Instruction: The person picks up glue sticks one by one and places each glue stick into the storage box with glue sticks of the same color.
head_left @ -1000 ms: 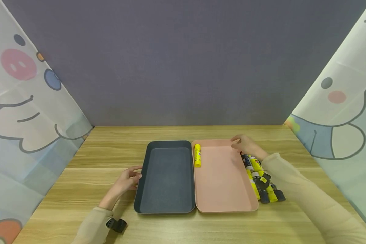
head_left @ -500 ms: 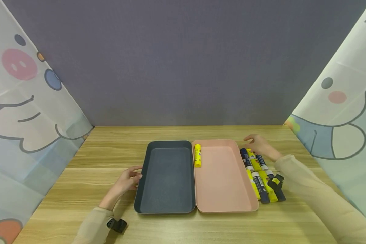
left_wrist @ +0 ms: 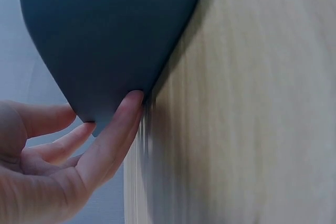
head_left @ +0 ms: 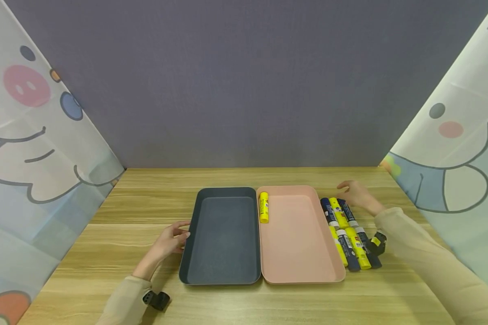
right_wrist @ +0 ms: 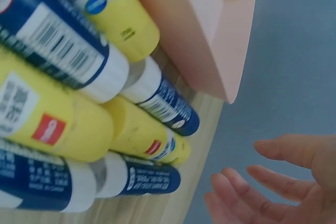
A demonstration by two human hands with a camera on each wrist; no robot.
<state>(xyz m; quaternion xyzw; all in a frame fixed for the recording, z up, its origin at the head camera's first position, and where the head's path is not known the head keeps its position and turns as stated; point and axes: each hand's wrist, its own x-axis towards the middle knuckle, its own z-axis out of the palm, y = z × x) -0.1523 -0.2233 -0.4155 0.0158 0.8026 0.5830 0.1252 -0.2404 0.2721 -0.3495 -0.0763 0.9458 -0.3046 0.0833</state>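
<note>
My left hand (head_left: 168,239) rests against the left edge of a dark grey tray (head_left: 219,239). In the left wrist view its fingertips (left_wrist: 132,98) touch the tray's outer wall and rim. My right hand (head_left: 357,195) hovers at the far end of several glue sticks, fingers loosely bent, holding nothing. These sticks, yellow (head_left: 338,212) and navy with white collars (head_left: 348,250), lie side by side in two rows on the table. A single yellow glue stick (head_left: 264,207) lies at the far left inside the pink tray (head_left: 301,248).
The two trays stand side by side on the wooden table (head_left: 158,194), the glue sticks along the pink one's right side. A grey panel (head_left: 248,90) rises behind the table. Printed cloths (head_left: 451,135) hang at both sides. Each wrist wears a black camera (head_left: 156,300).
My right hand has moved right, from the pink tray's far right corner to beyond the far end of the glue sticks, uncovering them. The left hand stays at the grey tray.
</note>
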